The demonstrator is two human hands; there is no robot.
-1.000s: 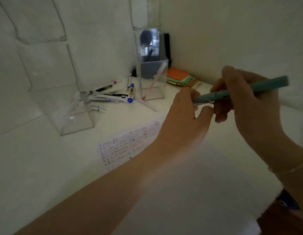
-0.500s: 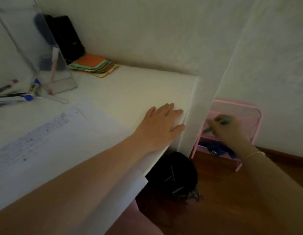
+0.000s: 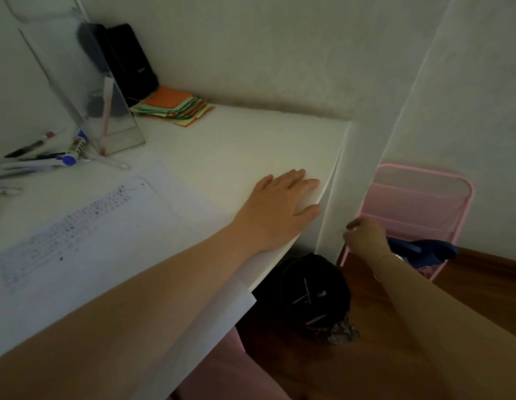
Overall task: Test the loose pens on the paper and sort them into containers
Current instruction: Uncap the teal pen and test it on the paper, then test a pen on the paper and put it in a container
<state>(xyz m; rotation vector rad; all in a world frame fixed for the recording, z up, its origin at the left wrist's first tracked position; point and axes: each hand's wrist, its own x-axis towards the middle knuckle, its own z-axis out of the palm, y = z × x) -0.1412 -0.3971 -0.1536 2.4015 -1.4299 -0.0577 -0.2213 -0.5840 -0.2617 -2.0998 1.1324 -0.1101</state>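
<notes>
My left hand (image 3: 282, 203) lies flat, fingers straight, on the white table (image 3: 236, 145) near its right edge. My right hand (image 3: 366, 235) hangs below the table edge, over a black bin (image 3: 306, 295) on the floor that holds several pens. Its fingers curl loosely and no pen shows in it. Several loose pens (image 3: 34, 160) lie at the table's far left. Beside them stands a clear container (image 3: 106, 111) with a pink pen inside. The test paper (image 3: 106, 226), marked with scribbles, lies under my left forearm.
A pink wire rack (image 3: 424, 197) stands on the wooden floor right of the table, with blue cloth (image 3: 424, 249) in it. A stack of coloured sticky notes (image 3: 173, 108) and a black case (image 3: 130, 62) sit by the back wall.
My right hand carried the teal pen off the table and down to the right; the pen is no longer in it. My left hand moved from the pen to lie flat on the table.
</notes>
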